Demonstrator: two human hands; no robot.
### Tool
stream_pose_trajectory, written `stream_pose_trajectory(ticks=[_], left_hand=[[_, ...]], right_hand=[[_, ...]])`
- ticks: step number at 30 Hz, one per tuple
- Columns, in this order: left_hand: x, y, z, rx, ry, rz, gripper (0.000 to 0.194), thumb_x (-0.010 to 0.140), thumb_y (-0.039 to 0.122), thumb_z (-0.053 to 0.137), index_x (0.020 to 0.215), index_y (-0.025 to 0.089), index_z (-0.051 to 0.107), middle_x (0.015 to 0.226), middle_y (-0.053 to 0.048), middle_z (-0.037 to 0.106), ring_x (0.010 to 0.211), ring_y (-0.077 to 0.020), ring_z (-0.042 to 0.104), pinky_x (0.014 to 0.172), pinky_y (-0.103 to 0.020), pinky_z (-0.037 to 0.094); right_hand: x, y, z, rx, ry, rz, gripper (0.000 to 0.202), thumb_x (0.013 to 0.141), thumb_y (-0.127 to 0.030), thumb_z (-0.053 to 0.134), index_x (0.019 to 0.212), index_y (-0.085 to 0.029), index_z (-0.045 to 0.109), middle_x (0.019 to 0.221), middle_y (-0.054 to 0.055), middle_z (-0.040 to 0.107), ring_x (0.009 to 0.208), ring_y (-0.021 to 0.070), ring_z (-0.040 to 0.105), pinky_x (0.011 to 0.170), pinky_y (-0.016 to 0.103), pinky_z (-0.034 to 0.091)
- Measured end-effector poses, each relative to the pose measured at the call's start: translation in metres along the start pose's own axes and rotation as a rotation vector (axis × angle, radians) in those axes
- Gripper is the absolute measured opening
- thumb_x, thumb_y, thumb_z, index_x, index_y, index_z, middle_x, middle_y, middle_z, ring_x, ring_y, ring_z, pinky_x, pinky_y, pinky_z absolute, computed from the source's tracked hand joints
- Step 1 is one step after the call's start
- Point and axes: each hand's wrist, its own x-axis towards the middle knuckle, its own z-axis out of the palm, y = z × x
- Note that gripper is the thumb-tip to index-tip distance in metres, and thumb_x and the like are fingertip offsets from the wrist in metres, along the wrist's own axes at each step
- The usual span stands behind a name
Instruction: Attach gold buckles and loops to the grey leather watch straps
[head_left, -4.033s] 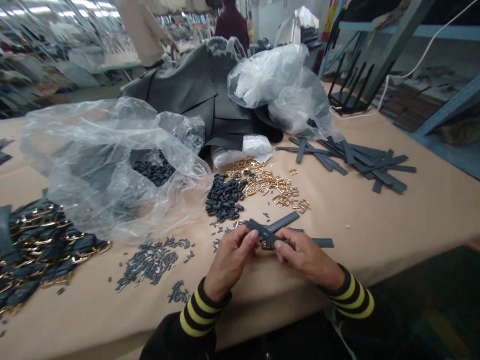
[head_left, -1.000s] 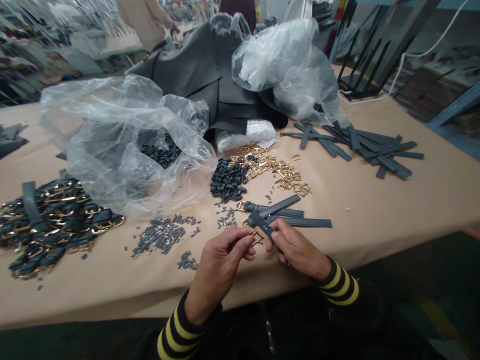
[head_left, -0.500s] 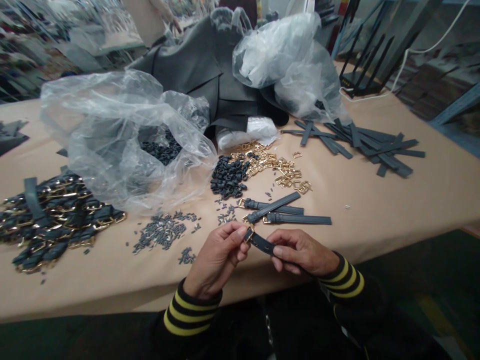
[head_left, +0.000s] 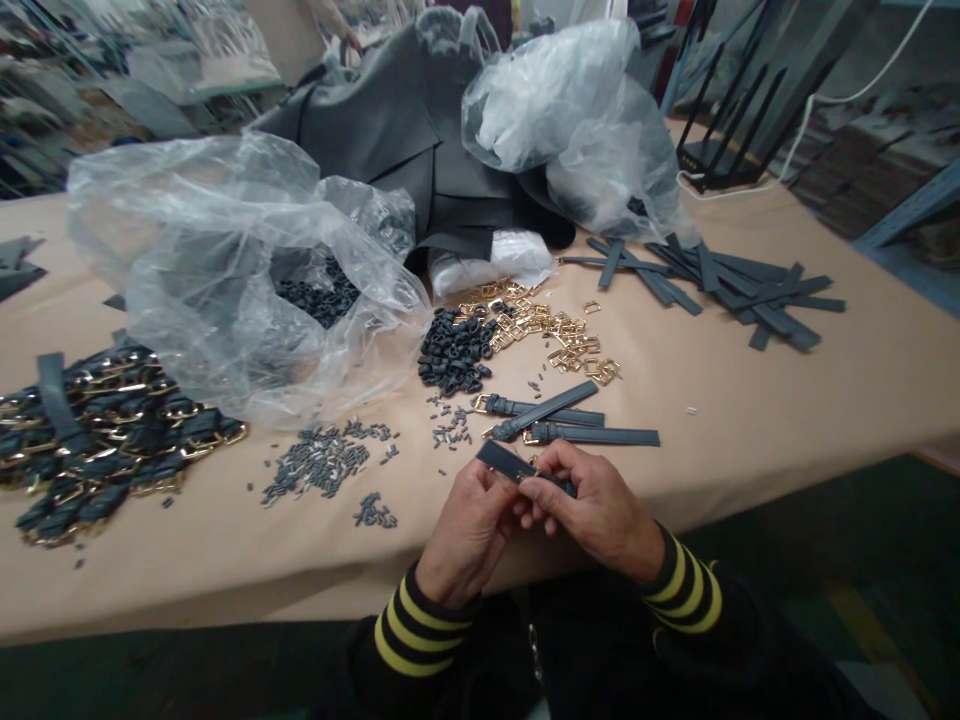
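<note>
Between my two hands is a dark leather strap (head_left: pixel 501 460) with a gold buckle on it, partly hidden by fingers. My left hand (head_left: pixel 474 515) pinches the strap near its flat end, which points up and left. Closed around the buckle part is my right hand (head_left: pixel 592 505), its thumb pressed on the strap. Just beyond my hands lie several buckled straps (head_left: pixel 592 437), one crossing over another. Farther back are a heap of small dark leather loops (head_left: pixel 454 352) and a scatter of gold buckle frames (head_left: pixel 574 345).
Small metal staples (head_left: pixel 322 460) lie in piles left of my hands. A heap of finished buckle pieces (head_left: pixel 112 440) sits at far left. Clear plastic bags (head_left: pixel 225 210) stand behind; loose strap strips (head_left: pixel 772 295) and a black router (head_left: pixel 720 165) are at right.
My left hand has moved right, closer to my right hand. The strap has been turned: its flat end now points up-left, and the buckle sits by my right fingers.
</note>
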Motion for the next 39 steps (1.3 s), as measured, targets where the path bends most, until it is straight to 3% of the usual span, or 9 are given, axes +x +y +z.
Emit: stream_pose_trajectory(ticks=[6, 9, 13, 22, 27, 30, 33, 36, 39], left_hand=[[-0.007, 0.004, -0.008, 0.47, 0.103, 0.226, 0.012, 0.078, 0.025, 0.057, 0.085, 0.016, 0.057, 0.077, 0.0, 0.058, 0.07, -0.0117, 0.052, 0.067, -0.023, 0.043], [-0.01, 0.009, -0.01, 0.614, 0.133, 0.265, 0.012, 0.078, 0.027, 0.055, 0.081, 0.015, 0.058, 0.073, 0.0, 0.058, 0.069, -0.0128, 0.052, 0.067, -0.023, 0.041], [-0.008, 0.012, -0.011, 0.659, 0.18, 0.264, 0.015, 0.078, 0.029, 0.056, 0.07, 0.015, 0.056, 0.063, 0.002, 0.054, 0.062, -0.0117, 0.05, 0.061, -0.022, 0.039], [-0.009, 0.01, -0.006, 0.813, 0.215, 0.325, 0.01, 0.076, 0.026, 0.057, 0.072, 0.017, 0.056, 0.065, 0.001, 0.055, 0.063, -0.0133, 0.05, 0.06, -0.023, 0.038], [-0.013, 0.004, 0.0, 0.947, 0.228, 0.555, 0.005, 0.078, 0.02, 0.055, 0.079, 0.019, 0.06, 0.076, -0.002, 0.055, 0.074, -0.015, 0.051, 0.07, -0.024, 0.039], [-0.016, 0.006, -0.001, 0.79, 0.189, 0.455, 0.01, 0.08, 0.025, 0.053, 0.084, 0.019, 0.06, 0.077, -0.002, 0.056, 0.074, -0.0152, 0.051, 0.071, -0.026, 0.04], [-0.018, 0.008, -0.007, 0.348, 0.106, 0.269, 0.027, 0.085, 0.038, 0.043, 0.085, 0.017, 0.06, 0.074, -0.003, 0.057, 0.07, -0.0149, 0.052, 0.067, -0.028, 0.043], [-0.016, 0.007, -0.011, 0.069, 0.034, 0.121, 0.026, 0.081, 0.038, 0.051, 0.08, 0.014, 0.059, 0.073, -0.003, 0.056, 0.064, -0.0118, 0.052, 0.061, -0.025, 0.045], [-0.014, 0.005, -0.013, 0.069, -0.012, -0.042, 0.022, 0.07, 0.029, 0.067, 0.084, 0.014, 0.058, 0.079, -0.002, 0.057, 0.064, -0.0096, 0.053, 0.057, -0.021, 0.045]], right_hand=[[0.004, -0.003, -0.006, -0.152, 0.002, -0.061, 0.012, 0.082, -0.026, 0.051, 0.076, -0.017, 0.053, 0.061, -0.001, 0.056, 0.055, 0.0102, 0.053, 0.055, 0.022, 0.043], [0.005, -0.003, -0.007, -0.127, -0.039, -0.046, 0.012, 0.082, -0.025, 0.05, 0.076, -0.016, 0.054, 0.059, -0.002, 0.055, 0.054, 0.0098, 0.053, 0.054, 0.021, 0.042], [0.006, 0.0, -0.007, -0.042, -0.099, -0.033, 0.015, 0.083, -0.028, 0.051, 0.075, -0.015, 0.055, 0.065, -0.001, 0.058, 0.055, 0.0097, 0.055, 0.056, 0.022, 0.043], [0.01, 0.013, -0.01, 0.017, -0.125, -0.002, 0.019, 0.081, -0.031, 0.054, 0.072, -0.014, 0.055, 0.059, 0.0, 0.058, 0.055, 0.0103, 0.054, 0.056, 0.021, 0.041], [0.009, 0.011, -0.007, 0.015, -0.044, 0.076, 0.022, 0.081, -0.035, 0.053, 0.07, -0.016, 0.049, 0.054, -0.003, 0.053, 0.045, 0.008, 0.048, 0.046, 0.019, 0.036], [0.008, 0.008, -0.008, -0.08, 0.043, 0.041, 0.028, 0.079, -0.039, 0.055, 0.064, -0.017, 0.046, 0.05, -0.005, 0.046, 0.044, 0.0071, 0.04, 0.043, 0.019, 0.03], [0.009, 0.005, -0.01, -0.147, 0.084, -0.016, 0.031, 0.075, -0.04, 0.06, 0.059, -0.017, 0.045, 0.051, -0.005, 0.039, 0.048, 0.0078, 0.035, 0.046, 0.02, 0.028], [0.009, 0.005, -0.01, -0.149, 0.023, -0.025, 0.033, 0.072, -0.042, 0.063, 0.057, -0.017, 0.046, 0.051, -0.005, 0.039, 0.05, 0.0081, 0.034, 0.047, 0.02, 0.027], [0.008, 0.004, -0.009, -0.123, -0.078, -0.023, 0.034, 0.072, -0.043, 0.062, 0.057, -0.016, 0.047, 0.053, -0.004, 0.045, 0.051, 0.0082, 0.037, 0.048, 0.02, 0.029]])
